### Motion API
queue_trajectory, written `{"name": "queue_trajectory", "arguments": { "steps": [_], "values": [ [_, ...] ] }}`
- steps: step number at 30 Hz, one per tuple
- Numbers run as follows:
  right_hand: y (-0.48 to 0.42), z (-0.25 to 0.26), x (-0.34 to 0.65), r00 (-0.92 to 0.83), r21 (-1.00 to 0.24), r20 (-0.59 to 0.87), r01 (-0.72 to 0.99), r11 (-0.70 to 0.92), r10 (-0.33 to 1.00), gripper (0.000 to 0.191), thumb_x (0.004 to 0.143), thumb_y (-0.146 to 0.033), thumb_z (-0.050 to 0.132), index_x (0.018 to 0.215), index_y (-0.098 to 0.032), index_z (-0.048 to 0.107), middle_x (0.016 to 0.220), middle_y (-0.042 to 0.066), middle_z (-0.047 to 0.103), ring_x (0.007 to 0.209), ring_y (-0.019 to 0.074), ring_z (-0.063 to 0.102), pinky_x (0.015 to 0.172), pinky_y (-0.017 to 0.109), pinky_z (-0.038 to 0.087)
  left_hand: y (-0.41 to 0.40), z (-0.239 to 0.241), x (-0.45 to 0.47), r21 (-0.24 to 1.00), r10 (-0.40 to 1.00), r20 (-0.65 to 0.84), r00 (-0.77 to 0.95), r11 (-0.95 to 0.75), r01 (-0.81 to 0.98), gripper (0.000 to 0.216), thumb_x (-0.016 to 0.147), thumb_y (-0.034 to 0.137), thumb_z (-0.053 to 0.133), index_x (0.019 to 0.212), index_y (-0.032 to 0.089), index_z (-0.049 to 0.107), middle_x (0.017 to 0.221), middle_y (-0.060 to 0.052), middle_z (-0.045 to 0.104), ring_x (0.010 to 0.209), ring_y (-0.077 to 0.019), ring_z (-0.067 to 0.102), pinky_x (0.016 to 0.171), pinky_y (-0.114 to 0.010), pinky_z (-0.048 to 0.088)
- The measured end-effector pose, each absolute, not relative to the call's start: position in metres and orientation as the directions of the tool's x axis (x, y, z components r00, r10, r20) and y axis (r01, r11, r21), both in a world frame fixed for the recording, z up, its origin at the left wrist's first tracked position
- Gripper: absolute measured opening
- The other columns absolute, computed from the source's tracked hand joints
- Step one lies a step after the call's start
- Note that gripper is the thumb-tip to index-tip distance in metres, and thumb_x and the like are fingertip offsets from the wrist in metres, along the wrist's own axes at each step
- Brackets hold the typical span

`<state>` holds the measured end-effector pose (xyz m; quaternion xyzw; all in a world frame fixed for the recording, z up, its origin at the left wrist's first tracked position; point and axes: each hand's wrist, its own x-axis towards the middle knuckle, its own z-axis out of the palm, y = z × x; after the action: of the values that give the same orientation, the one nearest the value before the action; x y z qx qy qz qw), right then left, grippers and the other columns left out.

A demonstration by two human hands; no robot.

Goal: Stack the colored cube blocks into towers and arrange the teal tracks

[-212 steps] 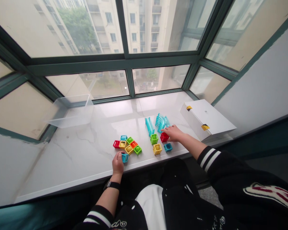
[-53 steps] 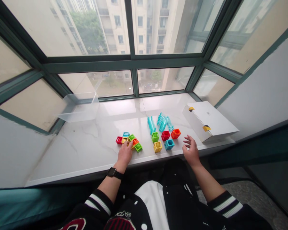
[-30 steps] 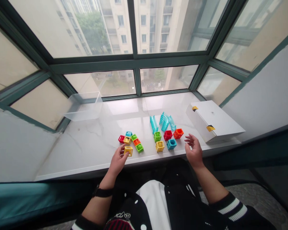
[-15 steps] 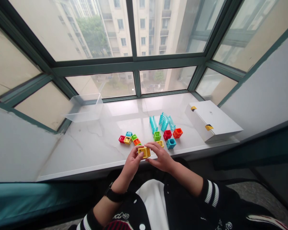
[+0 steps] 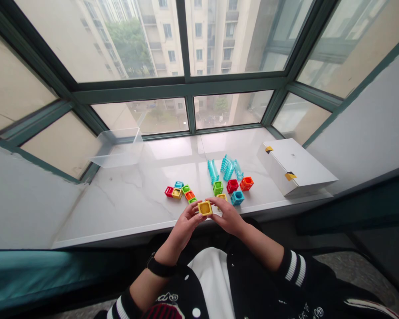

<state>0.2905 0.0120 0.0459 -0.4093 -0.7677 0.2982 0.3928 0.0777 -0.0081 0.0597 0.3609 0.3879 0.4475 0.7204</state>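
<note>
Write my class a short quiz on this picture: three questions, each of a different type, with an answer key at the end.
1. Multiple choice: what colour is the cube held between the left hand and the right hand?
A) red
B) yellow
C) blue

2. True or false: seen from the person's place, the clear tub is to the left of the white box.

3. Fill in the blank: the dark wristband is worn on the person's ____ wrist.

Key: 1. B; 2. True; 3. left.
</note>
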Motion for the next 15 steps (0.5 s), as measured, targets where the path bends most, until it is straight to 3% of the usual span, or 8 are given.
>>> {"name": "queue_trajectory", "arguments": {
  "steps": [8,15],
  "values": [
    [0.009,0.046,0.301,-0.359,-0.751,0.379,0.420,0.510,0.853,0.066,0.091,-0.031,0.077,0.152,-0.030,0.052,0.142,0.011,0.065,0.130,0.0304,0.063,0.111,0.052,0.054,-0.007,0.048,0.083,0.916,0.935,-0.240,0.262,0.307,-0.259,0.060,0.083,0.043,0.085,0.136,0.024,0.065,0.131,-0.012,0.071,0.119,-0.0282,0.070,0.105,-0.045,0.057],
    [0.013,0.054,0.315,-0.437,-0.701,0.350,0.464,0.541,0.829,0.048,0.097,-0.031,0.072,0.144,-0.030,0.063,0.133,0.010,0.067,0.125,0.0294,0.066,0.110,0.051,0.055,-0.003,0.039,0.088,0.978,0.954,-0.192,0.231,0.206,-0.037,0.060,0.083,0.044,0.085,0.137,0.025,0.067,0.124,-0.009,0.070,0.093,-0.0192,0.070,0.090,-0.038,0.061]
  ]
}}
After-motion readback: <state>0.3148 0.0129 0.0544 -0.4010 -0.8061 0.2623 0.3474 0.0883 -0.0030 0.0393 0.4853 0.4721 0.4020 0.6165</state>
